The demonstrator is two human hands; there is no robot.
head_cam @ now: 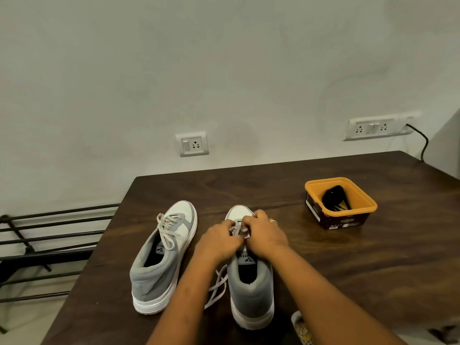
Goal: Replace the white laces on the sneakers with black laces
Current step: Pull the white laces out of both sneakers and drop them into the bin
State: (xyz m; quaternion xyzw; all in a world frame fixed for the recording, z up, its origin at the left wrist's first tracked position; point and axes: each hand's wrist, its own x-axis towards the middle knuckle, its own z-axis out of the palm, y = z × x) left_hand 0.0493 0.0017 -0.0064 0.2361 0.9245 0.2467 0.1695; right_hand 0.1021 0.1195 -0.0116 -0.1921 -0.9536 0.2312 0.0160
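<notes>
Rack: black metal rod rack (pixel 49 235), beyond the table's left edge.
Left shoe: grey-and-white low-top sneaker (pixel 159 270), front-left of dark wooden table (pixel 348 270), pale threaded lace (pixel 167 227) still in.
Left hand (pixel 216 241): fingers curled, pinching white lace (pixel 240 230).
Right shoe: matching grey-and-white sneaker (pixel 251 295), front edge, lace ends trailing leftward.
Right hand (pixel 266 232): pinching same lace, touching left hand.
Tub: square orange plastic tub (pixel 368 207), right side; coiled black laces (pixel 334 199) inside.

A dark brown wooden table (pixel 323 270) shows grain and a low sheen. Near its left edge, a grey-and-white sneaker (pixel 154 272) and its matching partner (pixel 251 292) have matt grey cloth, smooth white soles and flat woven off-white laces (pixel 169 232). Toward the right edge, a smooth orange plastic tub (pixel 368 207).
</notes>
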